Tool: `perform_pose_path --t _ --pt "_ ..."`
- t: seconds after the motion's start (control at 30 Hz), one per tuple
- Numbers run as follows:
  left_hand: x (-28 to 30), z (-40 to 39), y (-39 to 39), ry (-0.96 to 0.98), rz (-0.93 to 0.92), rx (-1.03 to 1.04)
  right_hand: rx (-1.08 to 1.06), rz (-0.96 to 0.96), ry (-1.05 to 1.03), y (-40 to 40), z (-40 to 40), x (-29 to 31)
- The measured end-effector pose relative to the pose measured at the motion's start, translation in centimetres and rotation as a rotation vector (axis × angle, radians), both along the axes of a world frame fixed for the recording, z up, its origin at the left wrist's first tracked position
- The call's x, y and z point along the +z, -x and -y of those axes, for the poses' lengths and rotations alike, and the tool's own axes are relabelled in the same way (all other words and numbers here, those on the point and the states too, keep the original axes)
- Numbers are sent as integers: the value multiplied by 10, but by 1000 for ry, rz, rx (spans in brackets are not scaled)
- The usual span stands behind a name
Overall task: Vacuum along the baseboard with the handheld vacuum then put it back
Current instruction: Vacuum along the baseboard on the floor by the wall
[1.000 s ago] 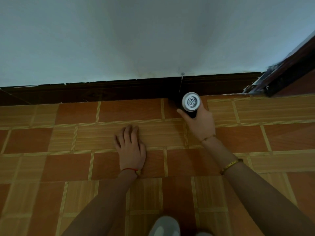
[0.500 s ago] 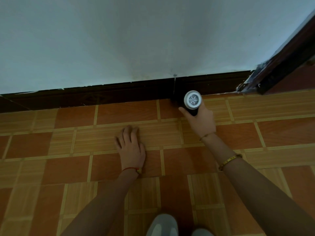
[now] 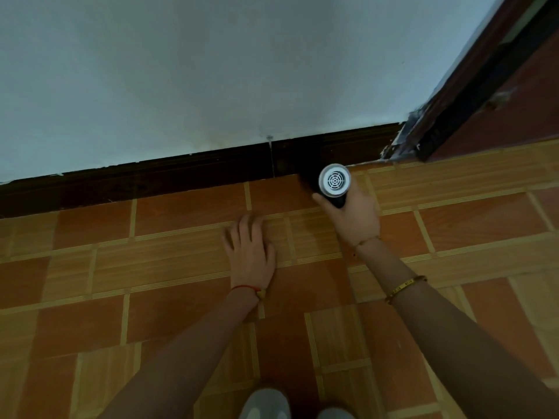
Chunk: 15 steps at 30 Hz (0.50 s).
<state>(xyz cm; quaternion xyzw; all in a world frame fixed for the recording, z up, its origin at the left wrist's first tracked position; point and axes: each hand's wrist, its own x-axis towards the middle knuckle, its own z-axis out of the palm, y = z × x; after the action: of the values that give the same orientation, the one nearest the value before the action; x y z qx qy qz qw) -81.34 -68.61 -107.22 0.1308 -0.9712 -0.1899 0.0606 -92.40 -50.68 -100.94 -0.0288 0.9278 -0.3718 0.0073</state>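
My right hand [image 3: 354, 217] grips the handheld vacuum [image 3: 334, 182], a black cylinder whose white round vented rear end faces me. Its front end points at the dark brown baseboard [image 3: 181, 176] and is lost in shadow there. The baseboard runs along the foot of the pale wall, from the left edge to the door frame on the right. My left hand [image 3: 249, 252] lies flat on the tiled floor, fingers together, holding nothing, a little left of and nearer to me than the vacuum.
A dark door frame [image 3: 472, 95] stands at the right end of the baseboard, with flaking paint at its foot. The floor [image 3: 121, 267] is orange and tan tile. My shoes [image 3: 266, 403] show at the bottom edge.
My right hand has slid the vacuum to the right along the baseboard, closer to the door frame. My view has turned right with it; the left hand stays planted on the floor.
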Motion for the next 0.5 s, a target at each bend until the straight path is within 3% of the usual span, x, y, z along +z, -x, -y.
perform_pose_path --t 0.4,0.5 --pt "-13 -21 8 110 57 -27 -381 -19 13 29 -71 -1" --pt "-12 -21 9 102 54 -23 -367 -18 1 25 -63 2"
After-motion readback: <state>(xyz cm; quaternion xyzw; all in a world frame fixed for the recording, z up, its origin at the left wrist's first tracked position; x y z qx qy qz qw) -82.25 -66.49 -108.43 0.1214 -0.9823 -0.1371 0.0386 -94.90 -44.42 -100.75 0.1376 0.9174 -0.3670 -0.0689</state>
